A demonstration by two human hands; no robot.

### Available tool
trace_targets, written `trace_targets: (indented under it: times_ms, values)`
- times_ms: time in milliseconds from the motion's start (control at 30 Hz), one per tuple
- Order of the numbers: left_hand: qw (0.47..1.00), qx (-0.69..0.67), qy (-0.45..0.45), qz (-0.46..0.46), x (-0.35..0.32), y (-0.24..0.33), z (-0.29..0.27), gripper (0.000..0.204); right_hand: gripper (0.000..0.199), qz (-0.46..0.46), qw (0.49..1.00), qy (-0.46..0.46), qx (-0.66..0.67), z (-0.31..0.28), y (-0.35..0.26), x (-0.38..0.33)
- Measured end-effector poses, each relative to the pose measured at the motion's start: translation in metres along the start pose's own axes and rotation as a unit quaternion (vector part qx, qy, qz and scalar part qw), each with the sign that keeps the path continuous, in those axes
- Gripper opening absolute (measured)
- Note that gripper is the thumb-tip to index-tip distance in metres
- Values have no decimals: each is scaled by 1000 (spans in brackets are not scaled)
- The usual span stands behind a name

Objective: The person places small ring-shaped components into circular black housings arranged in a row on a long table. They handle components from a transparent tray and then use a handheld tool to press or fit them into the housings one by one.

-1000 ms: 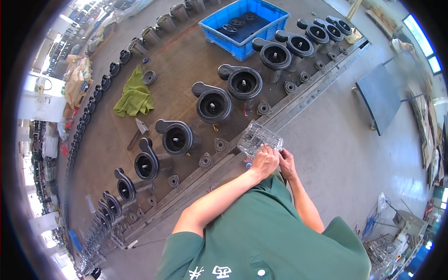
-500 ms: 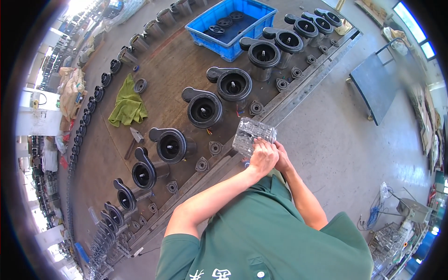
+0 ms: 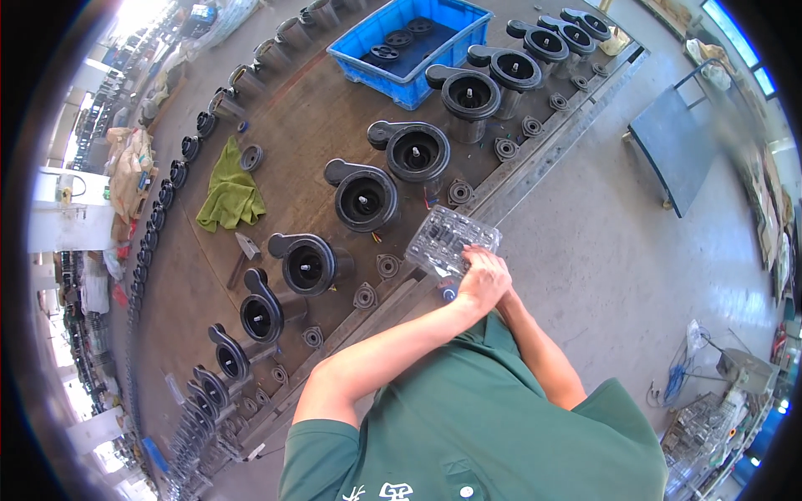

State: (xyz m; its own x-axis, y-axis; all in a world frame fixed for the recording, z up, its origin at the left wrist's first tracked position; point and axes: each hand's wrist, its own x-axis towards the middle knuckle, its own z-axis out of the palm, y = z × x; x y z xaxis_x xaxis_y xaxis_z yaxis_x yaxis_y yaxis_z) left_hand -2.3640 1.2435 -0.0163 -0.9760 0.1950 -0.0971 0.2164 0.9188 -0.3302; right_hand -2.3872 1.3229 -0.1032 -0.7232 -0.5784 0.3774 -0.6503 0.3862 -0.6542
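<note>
One clear tray (image 3: 444,235) under left fingers (image 3: 480,254)

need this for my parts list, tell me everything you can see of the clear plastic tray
The clear plastic tray is shallow, roughly rectangular and shiny, with moulded hollows; grey and dark patches show in it, too small to identify. It sits askew in view, off the edge of the table, in front of the person. The left hand's fingers reach over its near right part. The right hand is mostly hidden behind the left, so its hold cannot be told.
</note>
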Motion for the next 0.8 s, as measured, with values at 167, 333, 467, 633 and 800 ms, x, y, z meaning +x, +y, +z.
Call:
trace_targets:
  times_ms: [167,333,467,633,800]
  values:
    - [985,-163,57,-23,-11,-33,56,22,37,399,899,-96,153,20,36,14]
    - [957,-253,138,-5,-21,-50,72,17,43,443,890,-106,9,13,14,5]
    - [939,-327,106,-3,-17,-61,66,13,28,276,954,-31,-111,-8,-12,-2]
    - [940,-342,0,0,-8,-82,58,19,17,69,989,6,-130,-45,-16,-14]
    - [910,-411,-47,-33,4,-92,60,23,57,-153,974,-127,-110,-37,-19,-5]
